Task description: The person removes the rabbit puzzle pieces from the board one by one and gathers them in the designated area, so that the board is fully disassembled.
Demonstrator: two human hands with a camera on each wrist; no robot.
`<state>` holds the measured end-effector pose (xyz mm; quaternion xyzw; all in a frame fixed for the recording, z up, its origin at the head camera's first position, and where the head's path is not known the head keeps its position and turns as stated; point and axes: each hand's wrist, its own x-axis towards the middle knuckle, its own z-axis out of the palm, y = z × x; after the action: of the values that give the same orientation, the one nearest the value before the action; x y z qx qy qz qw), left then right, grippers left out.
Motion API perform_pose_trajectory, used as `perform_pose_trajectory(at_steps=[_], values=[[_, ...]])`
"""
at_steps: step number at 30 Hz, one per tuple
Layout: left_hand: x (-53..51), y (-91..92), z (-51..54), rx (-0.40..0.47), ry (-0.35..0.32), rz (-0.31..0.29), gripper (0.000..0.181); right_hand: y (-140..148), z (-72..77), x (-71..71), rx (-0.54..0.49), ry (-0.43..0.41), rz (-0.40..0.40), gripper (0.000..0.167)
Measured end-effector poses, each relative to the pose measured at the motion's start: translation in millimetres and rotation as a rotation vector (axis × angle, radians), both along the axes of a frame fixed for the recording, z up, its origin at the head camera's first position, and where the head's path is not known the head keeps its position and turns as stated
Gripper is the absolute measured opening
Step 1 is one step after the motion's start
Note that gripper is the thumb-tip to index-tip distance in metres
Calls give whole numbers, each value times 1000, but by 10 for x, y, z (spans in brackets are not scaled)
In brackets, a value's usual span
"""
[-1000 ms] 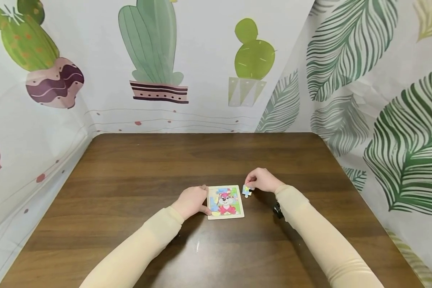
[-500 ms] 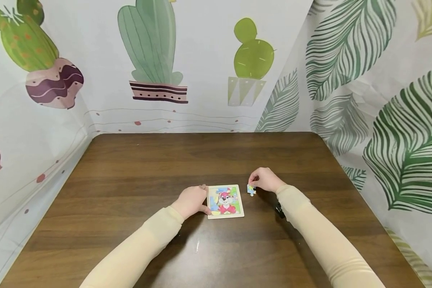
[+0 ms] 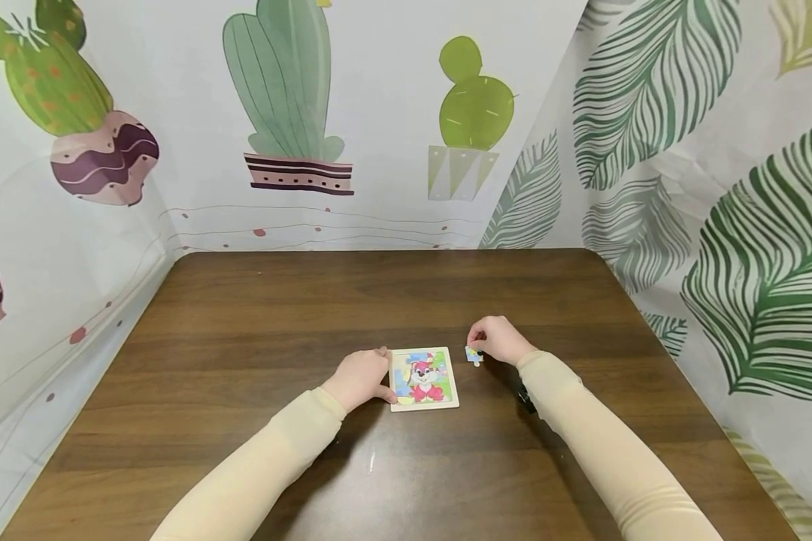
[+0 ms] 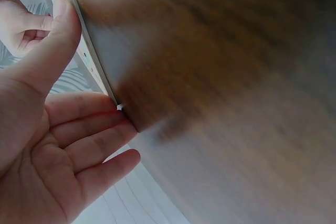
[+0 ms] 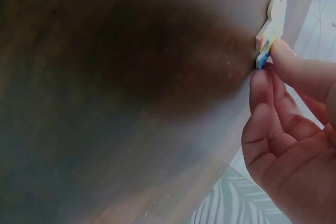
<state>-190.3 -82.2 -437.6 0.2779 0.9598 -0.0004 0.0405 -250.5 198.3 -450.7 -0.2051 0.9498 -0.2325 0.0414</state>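
A square jigsaw puzzle board (image 3: 422,379) with a pale rim and a pink cartoon animal lies flat on the table. My left hand (image 3: 361,379) holds its left side, thumb at the near corner and fingers at the far corner. In the left wrist view the thumb (image 4: 65,22) lies over the rim, while the fingertips (image 4: 126,124) touch the board's edge. Just right of the board, my right hand (image 3: 501,340) pinches a light blue and yellow puzzle piece (image 3: 474,357). Seen from the right wrist, thumb and forefinger grip one end of the piece (image 5: 273,22).
The brown wooden table (image 3: 298,300) extends around both hands. Behind it hangs a wall cloth (image 3: 392,135) printed with cacti and leaves. A small black object (image 3: 526,398) shows under the right sleeve.
My right hand has moved slightly to the right, away from the board, with the puzzle piece, which has turned a little. The left hand and the board have stayed in place.
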Motion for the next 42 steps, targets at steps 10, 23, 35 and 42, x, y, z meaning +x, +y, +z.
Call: perform_pose_trajectory(at_steps=[10,23,35,42], values=[[5,-18,13,9,11,1,83,-91,10,25,-27,66,4,3],[-13,-31,-34,21,-9,9,87,-673,83,137,-76,21,157,33],[-31,-77,-56,92,-14,-47,89,-877,87,267,-25,-31,273,33],[-41,-75,-49,174,-61,-112,88,-869,79,260,-22,-44,291,30]])
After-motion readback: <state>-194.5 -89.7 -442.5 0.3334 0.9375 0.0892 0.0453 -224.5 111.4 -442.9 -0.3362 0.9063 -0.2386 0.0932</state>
